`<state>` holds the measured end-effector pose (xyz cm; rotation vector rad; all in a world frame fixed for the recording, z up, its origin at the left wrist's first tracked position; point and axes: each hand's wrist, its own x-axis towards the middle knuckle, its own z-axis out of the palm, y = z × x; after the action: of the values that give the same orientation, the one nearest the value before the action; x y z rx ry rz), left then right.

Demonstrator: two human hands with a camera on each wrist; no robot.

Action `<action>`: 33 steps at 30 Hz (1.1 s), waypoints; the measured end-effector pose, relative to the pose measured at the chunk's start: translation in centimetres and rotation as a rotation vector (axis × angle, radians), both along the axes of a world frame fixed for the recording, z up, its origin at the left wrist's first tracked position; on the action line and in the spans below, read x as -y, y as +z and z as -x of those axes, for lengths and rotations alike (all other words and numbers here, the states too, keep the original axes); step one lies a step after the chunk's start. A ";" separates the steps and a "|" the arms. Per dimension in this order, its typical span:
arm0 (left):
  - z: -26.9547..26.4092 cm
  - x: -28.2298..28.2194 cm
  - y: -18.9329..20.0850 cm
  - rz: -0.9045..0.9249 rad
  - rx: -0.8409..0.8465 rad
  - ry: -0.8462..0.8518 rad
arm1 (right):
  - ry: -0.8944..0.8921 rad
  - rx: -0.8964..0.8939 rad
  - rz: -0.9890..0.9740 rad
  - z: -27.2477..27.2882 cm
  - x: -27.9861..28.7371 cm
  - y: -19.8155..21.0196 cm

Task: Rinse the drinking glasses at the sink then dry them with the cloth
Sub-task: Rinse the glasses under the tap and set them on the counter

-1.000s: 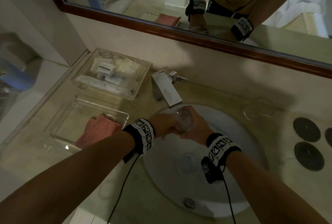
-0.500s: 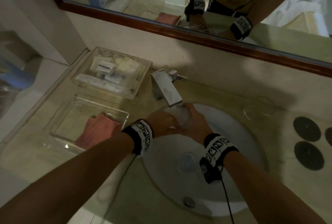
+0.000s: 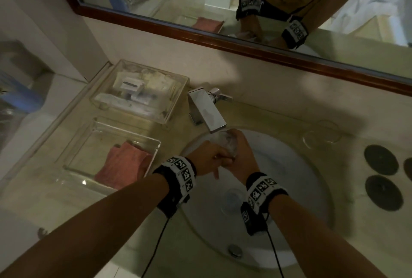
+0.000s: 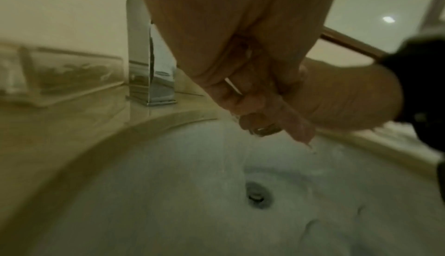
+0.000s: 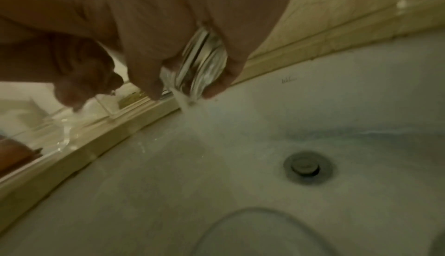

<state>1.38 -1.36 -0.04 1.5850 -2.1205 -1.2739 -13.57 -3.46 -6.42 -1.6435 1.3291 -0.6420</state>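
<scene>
A clear drinking glass (image 3: 225, 141) is held tilted under the spout of the chrome faucet (image 3: 207, 112), over the white sink (image 3: 296, 188). My right hand (image 3: 243, 157) grips it between thumb and fingers; in the right wrist view water runs off the glass (image 5: 204, 66). My left hand (image 3: 211, 159) curls its fingers (image 4: 253, 104) against the glass's lower end, dripping. A second glass (image 3: 233, 199) lies in the basin below my wrists. A third glass (image 3: 321, 137) stands on the counter to the right. The pink cloth (image 3: 124, 164) lies in a clear tray (image 3: 89, 143) left of the sink.
A lidded clear box (image 3: 138, 92) of toiletries sits behind the tray. Dark round coasters (image 3: 381, 159) lie on the counter at the far right. The drain (image 4: 256, 193) is in the basin's middle. A framed mirror (image 3: 223, 38) runs along the wall.
Both hands have carried the glass up and back, from the basin's middle to right under the spout. The second glass in the basin has not moved.
</scene>
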 end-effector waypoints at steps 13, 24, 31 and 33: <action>-1.6 1.0 -1.4 0.216 0.573 -0.355 | 0.237 -0.049 -0.061 1.2 1.2 2.3; -0.9 0.8 -1.2 0.113 0.417 -0.357 | 0.299 -0.089 -0.155 1.3 1.4 2.8; -0.3 0.4 -1.4 -0.044 0.223 -0.143 | 0.192 -0.061 -0.101 1.0 1.4 2.9; 0.9 0.1 -0.6 -0.315 -0.188 0.108 | 0.163 -0.083 -0.096 0.8 1.5 3.0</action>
<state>0.48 -1.48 -0.66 1.5941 -1.7647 -1.7096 -14.33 -4.92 -3.41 -1.6944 1.2497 -0.4105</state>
